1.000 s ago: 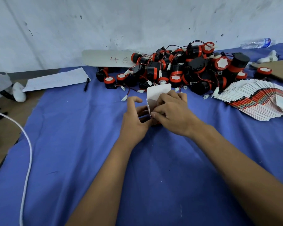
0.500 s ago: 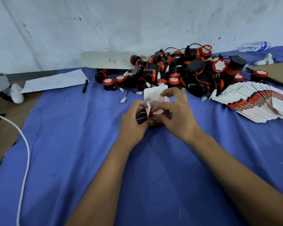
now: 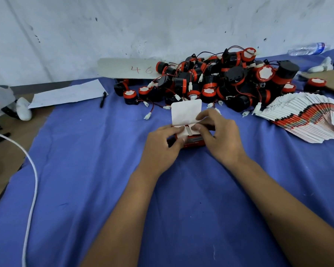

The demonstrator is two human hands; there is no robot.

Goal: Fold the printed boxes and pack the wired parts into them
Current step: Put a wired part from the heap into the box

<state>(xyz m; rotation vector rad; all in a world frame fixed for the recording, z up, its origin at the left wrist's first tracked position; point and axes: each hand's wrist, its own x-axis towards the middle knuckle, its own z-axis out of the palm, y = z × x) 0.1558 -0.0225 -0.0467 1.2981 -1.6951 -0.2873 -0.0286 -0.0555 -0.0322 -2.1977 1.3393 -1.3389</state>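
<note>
Since a second ago the printed box (image 3: 187,138) has dropped onto the worktop (image 3: 85,170) mid-width, just before the wired parts (image 3: 216,81) at its far edge. Its white lid flap stands upright. Left hand (image 3: 162,149) and right hand (image 3: 220,137) pinch its side flaps inward.

Dim, soft light; bowed edges

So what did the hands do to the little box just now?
The small red printed box went from held up on edge to lying on the blue cloth, its white lid flap standing open. The left hand and right hand folded the small white side flaps inward. The pile of black-and-red wired parts and fanned stack of flat boxes stayed put.
</note>
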